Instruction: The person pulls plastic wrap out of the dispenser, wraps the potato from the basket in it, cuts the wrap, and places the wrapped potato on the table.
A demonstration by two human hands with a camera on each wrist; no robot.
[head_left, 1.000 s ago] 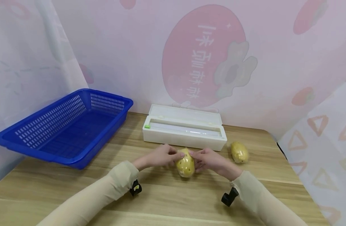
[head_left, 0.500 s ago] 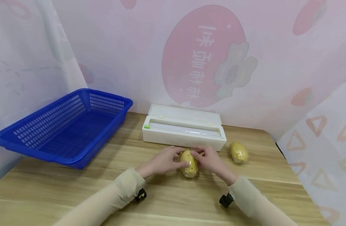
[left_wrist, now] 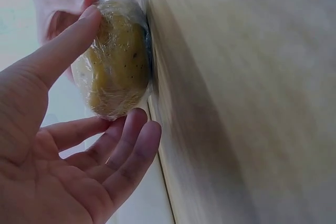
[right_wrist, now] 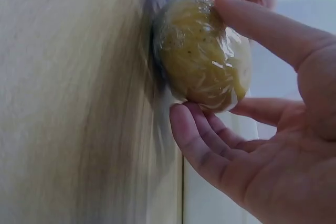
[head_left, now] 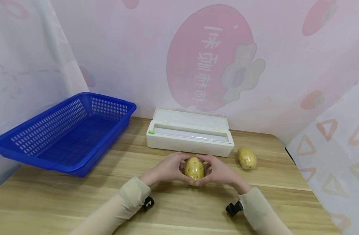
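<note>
A potato [head_left: 194, 169] in clear plastic wrap sits between my two hands, on or just above the wooden table. My left hand [head_left: 172, 168] holds it from the left, thumb at the near end and fingers at the far end. From the right, my right hand [head_left: 218, 170] holds it the same way, and the thumb tips meet in front of it. Both wrist views show the wrap creased tightly over the potato [left_wrist: 122, 59], with thumb and fingers touching its ends. A second wrapped potato [head_left: 247, 158] lies to the right of my right hand.
Behind my hands stands a long white box [head_left: 189, 142], its lid raised and a roll of film inside with a green tab. A blue perforated basket [head_left: 70, 168] is at the left. A patterned curtain [head_left: 132, 58] hangs along the table's back.
Both hands have shifted their hold. The thumbs have moved from the potato's far end and upper sides to its near end, while the fingers now reach round the far end.
</note>
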